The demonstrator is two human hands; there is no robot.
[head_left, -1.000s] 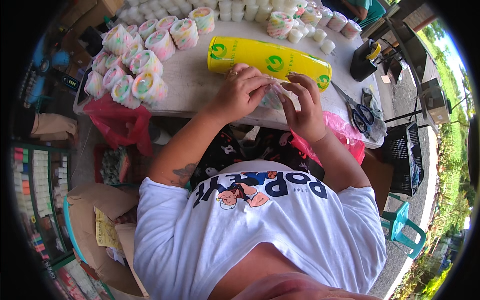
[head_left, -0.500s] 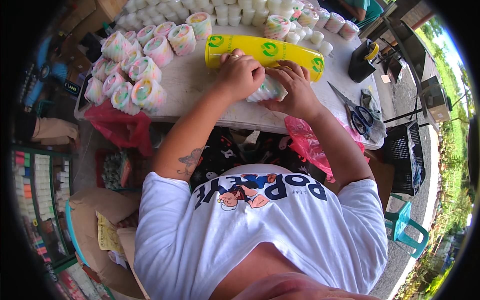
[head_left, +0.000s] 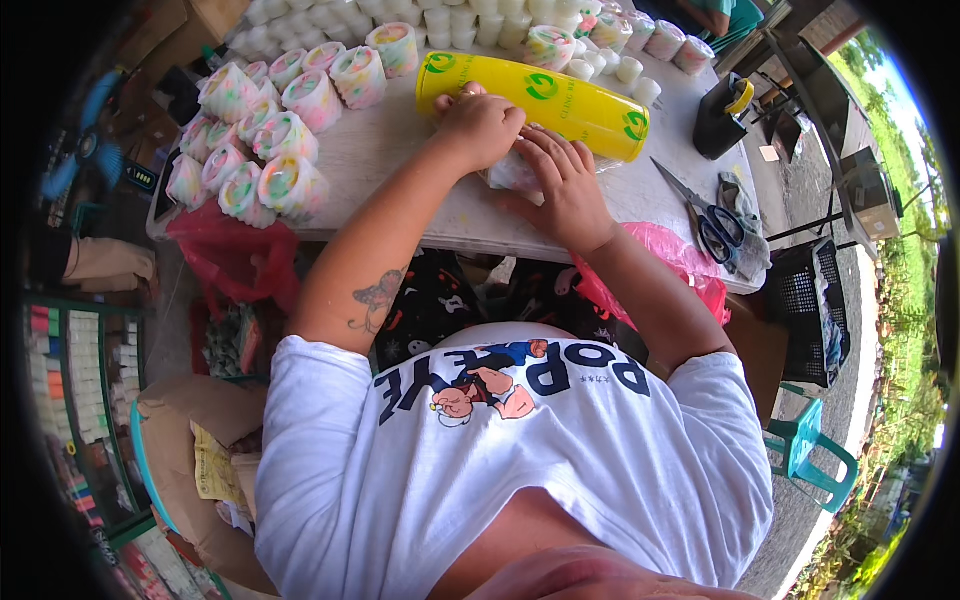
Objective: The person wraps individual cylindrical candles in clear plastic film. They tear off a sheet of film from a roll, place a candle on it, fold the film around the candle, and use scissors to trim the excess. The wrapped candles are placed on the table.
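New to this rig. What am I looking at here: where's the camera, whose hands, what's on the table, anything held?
There is no machine: a person works with bare hands. The one view comes from a fisheye camera on their head, looking down, so straight edges bend and their white shirt fills the bottom. The left hand and right hand press down together on a small item wrapped in clear film, mostly hidden under them. It lies on a pale table beside a yellow roll. Wrapped colourful cups sit at the left, plain white cups along the far edge, and scissors at the right.
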